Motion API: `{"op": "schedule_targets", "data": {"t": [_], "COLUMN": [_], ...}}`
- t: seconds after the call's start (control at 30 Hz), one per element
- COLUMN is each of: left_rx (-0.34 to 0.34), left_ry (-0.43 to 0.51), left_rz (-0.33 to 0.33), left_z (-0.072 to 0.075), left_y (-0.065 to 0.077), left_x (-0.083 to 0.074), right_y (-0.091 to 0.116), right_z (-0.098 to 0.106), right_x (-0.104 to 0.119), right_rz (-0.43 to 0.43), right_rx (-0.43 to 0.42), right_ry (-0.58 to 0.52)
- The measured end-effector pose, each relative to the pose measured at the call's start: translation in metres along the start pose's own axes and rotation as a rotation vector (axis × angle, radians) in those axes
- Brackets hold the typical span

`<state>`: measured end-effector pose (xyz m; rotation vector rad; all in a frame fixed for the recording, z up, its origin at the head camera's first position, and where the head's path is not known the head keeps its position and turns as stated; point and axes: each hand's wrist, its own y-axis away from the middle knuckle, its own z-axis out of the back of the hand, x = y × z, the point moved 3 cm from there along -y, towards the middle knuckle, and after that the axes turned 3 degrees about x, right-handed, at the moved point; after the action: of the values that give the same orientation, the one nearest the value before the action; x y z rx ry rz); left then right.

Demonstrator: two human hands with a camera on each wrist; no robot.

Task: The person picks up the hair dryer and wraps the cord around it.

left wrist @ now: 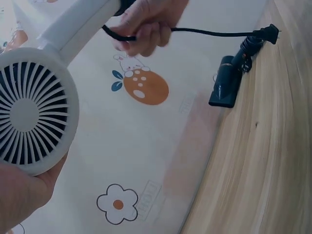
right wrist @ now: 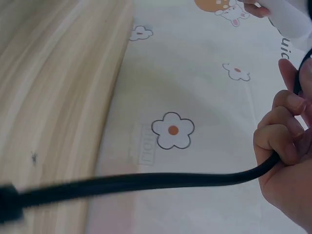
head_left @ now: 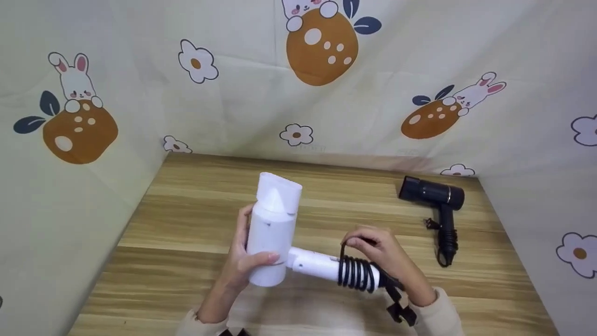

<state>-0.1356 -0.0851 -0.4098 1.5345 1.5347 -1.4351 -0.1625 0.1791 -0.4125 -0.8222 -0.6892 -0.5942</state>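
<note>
My left hand [head_left: 242, 261] grips a white hair dryer [head_left: 273, 228] round its barrel, thumb across the near side, nozzle pointing away. The slatted round grille [left wrist: 24, 114] at its back end faces the left wrist view. Its handle reaches right, with a black power cord [head_left: 357, 274] wound in several turns near the end. My right hand [head_left: 378, 245] holds a stretch of this cord just above the coils, fingers curled round it in the right wrist view. From that hand the loose end runs to a black plug [head_left: 401, 313], which hangs beside the right sleeve.
A black hair dryer [head_left: 431, 192] lies on the wooden table [head_left: 196, 205] at the far right, its own cord wrapped round the handle. Printed fabric walls [head_left: 242, 107] with rabbits and flowers enclose the table at the back and both sides.
</note>
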Motion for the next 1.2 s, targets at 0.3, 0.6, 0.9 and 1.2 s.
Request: {"op": "schedule_targets", "data": {"t": [0.3,0.6,0.9,1.2], "left_rx": [-0.239,-0.448,-0.445,-0.367], "left_ry": [0.128,0.046,-0.093,-0.224], "left_rz": [-0.004,0.073,0.084,0.073], "left_z": [0.002,0.0,-0.001,-0.005], "left_y": [-0.004,-0.009,-0.01,-0.008], "left_x": [0.001,0.007,0.015,0.021], "right_y": [0.013,0.013,0.012,0.011], "right_z": [-0.026,-0.035,-0.033,-0.019], "right_x": [0.004,0.033,0.051,0.061], "right_rz": [-0.106,0.128,0.208,0.298], "right_rx": [0.091,-0.025,-0.019,-0.07], "right_ry": [0.248,0.57,0.582,0.561]}}
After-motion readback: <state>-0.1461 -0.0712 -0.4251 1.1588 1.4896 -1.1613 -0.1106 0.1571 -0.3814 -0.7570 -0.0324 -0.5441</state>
